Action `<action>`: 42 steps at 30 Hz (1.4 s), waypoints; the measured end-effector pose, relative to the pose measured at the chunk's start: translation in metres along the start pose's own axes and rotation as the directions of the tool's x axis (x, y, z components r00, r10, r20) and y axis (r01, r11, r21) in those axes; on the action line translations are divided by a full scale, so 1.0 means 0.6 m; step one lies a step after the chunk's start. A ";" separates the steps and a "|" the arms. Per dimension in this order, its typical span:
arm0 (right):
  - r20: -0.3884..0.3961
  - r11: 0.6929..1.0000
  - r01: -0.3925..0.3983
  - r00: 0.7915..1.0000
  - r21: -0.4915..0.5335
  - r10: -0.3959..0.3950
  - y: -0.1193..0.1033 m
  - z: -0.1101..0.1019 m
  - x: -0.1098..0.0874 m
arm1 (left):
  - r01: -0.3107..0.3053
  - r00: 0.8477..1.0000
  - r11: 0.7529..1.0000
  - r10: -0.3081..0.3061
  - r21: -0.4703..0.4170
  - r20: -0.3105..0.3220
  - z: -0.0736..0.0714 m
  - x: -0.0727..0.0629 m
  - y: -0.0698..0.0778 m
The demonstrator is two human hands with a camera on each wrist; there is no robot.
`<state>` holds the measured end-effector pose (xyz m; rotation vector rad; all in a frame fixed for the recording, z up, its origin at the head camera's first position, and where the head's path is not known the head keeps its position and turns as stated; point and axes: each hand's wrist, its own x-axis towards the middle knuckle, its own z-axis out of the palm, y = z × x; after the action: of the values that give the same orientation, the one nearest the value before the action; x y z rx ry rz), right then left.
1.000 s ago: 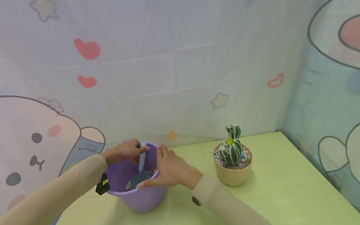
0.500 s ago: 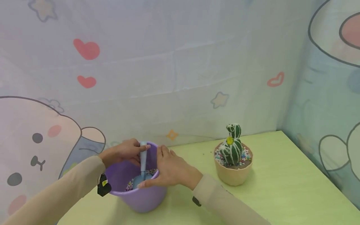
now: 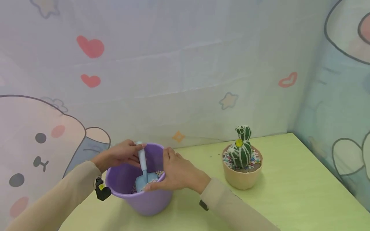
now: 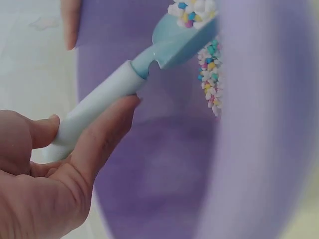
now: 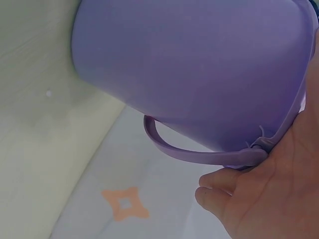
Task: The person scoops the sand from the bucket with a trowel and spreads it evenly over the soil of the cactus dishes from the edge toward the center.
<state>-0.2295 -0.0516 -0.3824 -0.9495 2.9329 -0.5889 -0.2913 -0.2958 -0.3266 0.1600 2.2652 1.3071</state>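
Note:
My left hand point(image 3: 121, 154) grips the pale handle of a small blue hand shovel point(image 3: 143, 160) inside a purple bucket point(image 3: 148, 203). In the left wrist view the blade point(image 4: 174, 47) carries a heap of white and coloured pebbles point(image 4: 194, 11). More loose pebbles point(image 4: 211, 82) lie beyond it in the bucket. My right hand point(image 3: 180, 171) rests against the bucket's right rim, fingers straight on the far side and thumb stretched along the near side. Beside its fingertips, the right wrist view has the bucket's purple carrying handle point(image 5: 199, 157) folded down.
A cactus point(image 3: 241, 155) with a yellow flower stands in a peach pot point(image 3: 242, 179) of coloured pebbles, right of the bucket. Both pots sit on a light green table point(image 3: 295, 186). A cartoon-printed cloth point(image 3: 196, 80) hangs behind and at the right.
The shovel has come up out of the pebbles and tilted, its handle top moving left with my left hand; pebbles now lie on its blade. My right hand stays at the rim.

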 end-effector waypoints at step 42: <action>-0.008 0.999 0.004 1.000 0.052 -0.003 0.002 0.003 -0.006 | -0.051 0.990 0.870 -0.022 -0.491 -0.141 -0.053 -0.054 -0.058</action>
<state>-0.2270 -0.0495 -0.3849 -0.9493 2.9081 -0.6676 -0.2738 -0.3499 -0.3309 -0.1035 1.9579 1.9111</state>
